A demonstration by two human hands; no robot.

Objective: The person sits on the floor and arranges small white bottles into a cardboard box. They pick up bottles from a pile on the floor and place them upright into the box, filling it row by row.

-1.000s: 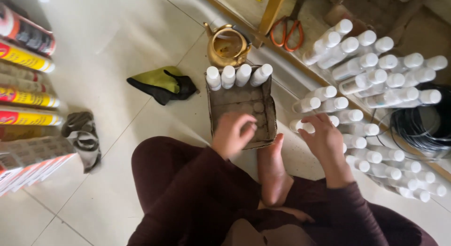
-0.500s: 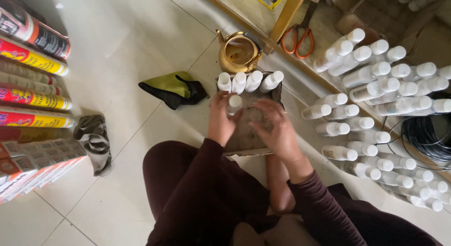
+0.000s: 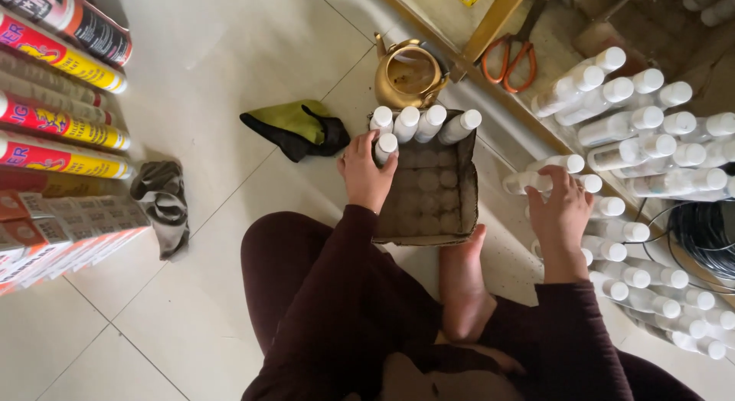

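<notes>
White-capped bottle (image 3: 384, 150), clasped in the left hand (image 3: 366, 179), belongs upright at the cardboard box (image 3: 431, 188)'s 11 o'clock corner, flush under the standing row (image 3: 423, 124), while the right hand (image 3: 561, 215) curls over floor bottles (image 3: 635, 133).

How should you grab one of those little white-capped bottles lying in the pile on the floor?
Probably around the middle of its round body, coming down from above. The bottles in the pile lie on their sides, packed close, so only their tops are free. The right hand reaches in that way, palm down. The left hand grips a bottle around its body too.
</notes>
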